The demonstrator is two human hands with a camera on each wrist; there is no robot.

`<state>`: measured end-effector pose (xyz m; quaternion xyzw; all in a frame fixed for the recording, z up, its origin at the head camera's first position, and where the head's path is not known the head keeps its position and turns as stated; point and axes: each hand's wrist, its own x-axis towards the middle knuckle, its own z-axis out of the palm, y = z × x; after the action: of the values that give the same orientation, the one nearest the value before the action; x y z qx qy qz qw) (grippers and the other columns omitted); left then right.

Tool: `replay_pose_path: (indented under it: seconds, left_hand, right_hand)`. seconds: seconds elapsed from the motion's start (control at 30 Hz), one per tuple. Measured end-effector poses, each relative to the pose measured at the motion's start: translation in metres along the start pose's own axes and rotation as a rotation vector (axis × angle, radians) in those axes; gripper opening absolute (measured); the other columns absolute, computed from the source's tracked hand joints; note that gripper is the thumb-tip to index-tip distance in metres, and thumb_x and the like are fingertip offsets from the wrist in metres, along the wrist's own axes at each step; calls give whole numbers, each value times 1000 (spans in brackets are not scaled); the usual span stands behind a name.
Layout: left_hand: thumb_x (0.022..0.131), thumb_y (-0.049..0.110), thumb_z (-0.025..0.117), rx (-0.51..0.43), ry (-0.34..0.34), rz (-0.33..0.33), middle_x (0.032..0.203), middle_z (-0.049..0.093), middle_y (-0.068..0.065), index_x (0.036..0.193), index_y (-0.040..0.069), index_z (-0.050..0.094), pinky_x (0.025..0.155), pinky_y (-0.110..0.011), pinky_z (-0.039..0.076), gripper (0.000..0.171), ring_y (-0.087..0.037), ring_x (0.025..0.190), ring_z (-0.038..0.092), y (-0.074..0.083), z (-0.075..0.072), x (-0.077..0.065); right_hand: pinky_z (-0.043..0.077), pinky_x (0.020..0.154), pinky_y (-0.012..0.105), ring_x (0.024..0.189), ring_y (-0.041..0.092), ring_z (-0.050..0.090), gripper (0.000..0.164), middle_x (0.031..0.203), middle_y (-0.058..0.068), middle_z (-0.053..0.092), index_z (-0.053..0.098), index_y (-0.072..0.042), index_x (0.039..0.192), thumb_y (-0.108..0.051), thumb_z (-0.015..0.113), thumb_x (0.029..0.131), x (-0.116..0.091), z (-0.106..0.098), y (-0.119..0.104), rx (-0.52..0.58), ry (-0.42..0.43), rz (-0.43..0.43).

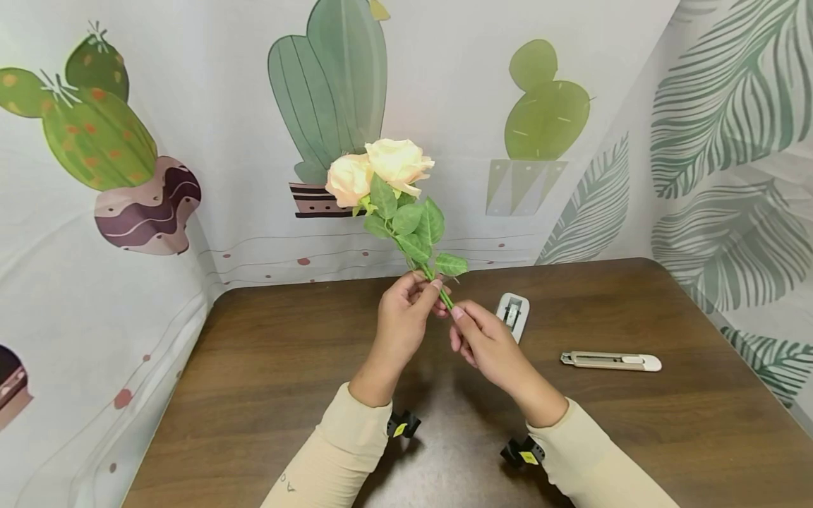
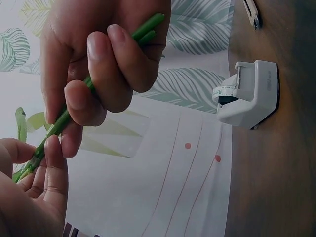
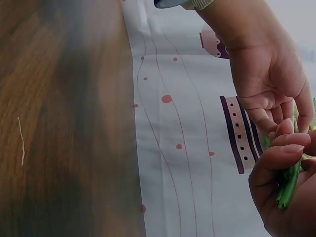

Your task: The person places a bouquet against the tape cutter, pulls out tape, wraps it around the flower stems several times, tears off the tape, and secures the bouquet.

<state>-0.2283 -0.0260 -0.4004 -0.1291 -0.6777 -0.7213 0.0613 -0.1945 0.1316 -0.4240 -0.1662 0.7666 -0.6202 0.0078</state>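
Note:
Two pale peach roses (image 1: 395,166) with green leaves (image 1: 413,220) are held up over the table, their blooms tilted to the upper left. My left hand (image 1: 403,307) pinches the paired green stems (image 1: 447,298) just below the leaves, between thumb and fingers. Lower down, near the cut ends, my right hand (image 1: 488,343) grips the same stems. In the left wrist view the right hand's fingers (image 2: 101,69) curl round them, and two stem ends (image 2: 157,19) stick out past its palm. The right wrist view shows the stem ends (image 3: 285,197) side by side.
Behind the right hand stands a white tape dispenser (image 1: 516,310), with a tape roll (image 2: 224,94) visible from the left wrist. A beige utility knife (image 1: 611,361) lies farther right on the brown wooden table (image 1: 267,423). A thin pale strand (image 3: 21,140) lies there too. Printed cloth (image 1: 444,106) hangs behind.

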Motion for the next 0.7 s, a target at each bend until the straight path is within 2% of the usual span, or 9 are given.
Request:
replay_pose_path:
  seconds: [0.17,0.33,0.5,0.7]
  left_hand:
    - [100,12,61,-13,-2,-3,92,72,-19,105,-8,64,66,-27,59,21,-13,69,65,-1,0,1]
    - [100,13,61,-22,-24,-5,95,71,-20,105,-6,65,67,-29,60,20,-12,70,65,0,-1,1]
    - [100,10,59,-57,-34,-4,98,69,-26,104,-3,65,66,-28,60,15,-12,69,64,0,0,0]
    - [99,7,58,-116,-22,0,93,69,-21,106,-8,64,64,-26,58,18,-12,65,65,0,1,0]
  right_hand:
    - [34,41,24,47,8,40,30,71,11,54,56,-6,93,-27,43,110,1,1,0,7,19,-6]
    - [32,42,22,47,8,39,33,70,7,52,56,-3,96,-28,40,110,1,1,0,114,17,19]
    - [32,43,20,49,7,39,33,70,3,50,54,-1,97,-27,39,111,1,0,0,208,-3,27]
    - [32,43,19,50,7,38,28,70,2,50,54,-1,96,-23,43,110,1,-1,-2,196,3,12]
